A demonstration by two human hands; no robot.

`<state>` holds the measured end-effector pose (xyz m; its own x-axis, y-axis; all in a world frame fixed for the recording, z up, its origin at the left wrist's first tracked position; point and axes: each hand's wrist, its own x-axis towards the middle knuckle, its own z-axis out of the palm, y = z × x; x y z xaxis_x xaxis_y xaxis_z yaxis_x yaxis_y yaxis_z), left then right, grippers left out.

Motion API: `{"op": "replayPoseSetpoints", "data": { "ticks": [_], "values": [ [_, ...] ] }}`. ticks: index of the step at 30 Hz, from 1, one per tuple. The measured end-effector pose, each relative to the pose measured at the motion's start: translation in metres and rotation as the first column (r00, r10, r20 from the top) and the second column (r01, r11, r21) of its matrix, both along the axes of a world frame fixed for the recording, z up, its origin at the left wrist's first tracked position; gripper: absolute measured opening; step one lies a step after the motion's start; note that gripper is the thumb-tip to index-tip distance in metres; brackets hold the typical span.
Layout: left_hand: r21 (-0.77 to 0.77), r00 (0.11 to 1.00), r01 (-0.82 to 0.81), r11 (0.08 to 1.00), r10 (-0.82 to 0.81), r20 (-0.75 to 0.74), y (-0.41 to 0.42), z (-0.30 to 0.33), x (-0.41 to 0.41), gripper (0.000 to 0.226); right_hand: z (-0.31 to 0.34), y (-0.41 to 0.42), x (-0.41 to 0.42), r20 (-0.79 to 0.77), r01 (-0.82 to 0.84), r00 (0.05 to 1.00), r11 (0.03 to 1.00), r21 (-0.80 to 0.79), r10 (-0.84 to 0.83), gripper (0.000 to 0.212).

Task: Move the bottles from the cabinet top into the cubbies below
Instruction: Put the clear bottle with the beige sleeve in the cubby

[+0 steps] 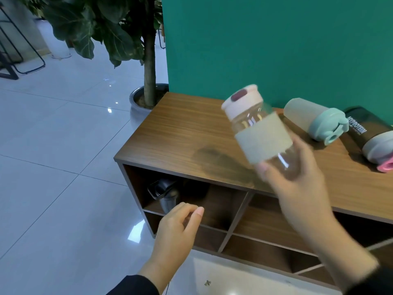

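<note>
My right hand (297, 184) grips the base of a clear bottle (258, 126) with a pale sleeve and a pink lid, tilted left above the wooden cabinet top (180, 128). My left hand (180, 224) hovers empty in front of the upper left cubby (214, 201), fingers loosely curled and apart. Inside that cubby stands a dark steel bottle (164, 193). Two bottles lie on their sides on the cabinet top at the right: a frosted one with a mint lid (314, 120) and a dark one with a grey and pink lid (370, 137).
A teal wall (276, 45) backs the cabinet. A potted tree (146, 81) stands at the cabinet's left end on the glossy tiled floor (53, 177). More cubbies (265, 224) open to the right and below. Black metal frames (12, 60) stand far left.
</note>
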<state>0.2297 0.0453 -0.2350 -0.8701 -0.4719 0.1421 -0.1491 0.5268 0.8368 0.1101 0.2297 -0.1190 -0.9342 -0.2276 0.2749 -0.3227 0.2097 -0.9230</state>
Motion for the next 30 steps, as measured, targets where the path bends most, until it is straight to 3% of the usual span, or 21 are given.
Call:
{"op": "replayPoseSetpoints", "data": {
  "ticks": [3,6,9,11,15,21,24,27,30],
  "values": [
    [0.236,0.984,0.076,0.969,-0.035,-0.174,0.005,0.011,0.005,0.040,-0.038,0.010,0.070,0.149,-0.133,0.977,0.982,-0.137,0.153,0.094],
    [0.384,0.949,0.214,0.898,-0.098,-0.300,0.011,0.017,0.015,0.070,-0.081,0.011,0.105,0.195,-0.198,0.960,0.980,-0.033,0.201,0.096],
    [0.523,0.973,0.201,0.829,-0.106,-0.205,0.017,0.020,0.020,0.096,-0.112,0.007,0.114,0.271,-0.254,0.933,0.967,0.038,0.234,0.097],
    [0.580,0.982,0.190,0.792,-0.149,-0.119,0.017,0.016,0.020,0.099,-0.128,0.005,0.112,0.296,-0.282,0.924,0.955,0.095,0.243,0.102],
    [0.549,0.970,0.175,0.818,-0.240,0.048,0.015,0.001,0.011,0.075,-0.146,-0.004,0.098,0.333,-0.271,0.922,0.944,0.187,0.199,0.102],
    [0.401,0.972,0.060,0.914,-0.145,0.186,0.010,-0.012,-0.008,0.089,-0.159,-0.021,0.078,0.397,-0.321,0.894,0.915,0.244,0.208,0.096],
    [0.373,0.938,0.146,0.916,-0.248,0.242,0.001,-0.022,-0.017,0.086,-0.165,-0.022,0.067,0.461,-0.353,0.859,0.910,0.218,0.223,0.087],
    [0.393,0.920,0.161,0.905,-0.282,0.272,0.004,-0.031,-0.027,0.086,-0.171,-0.026,0.062,0.459,-0.299,0.874,0.921,0.249,0.160,0.089],
    [0.335,0.946,0.093,0.937,-0.189,0.264,0.011,-0.041,-0.038,0.094,-0.174,-0.034,0.058,0.436,-0.216,0.897,0.934,0.284,0.075,0.082]
  ]
}}
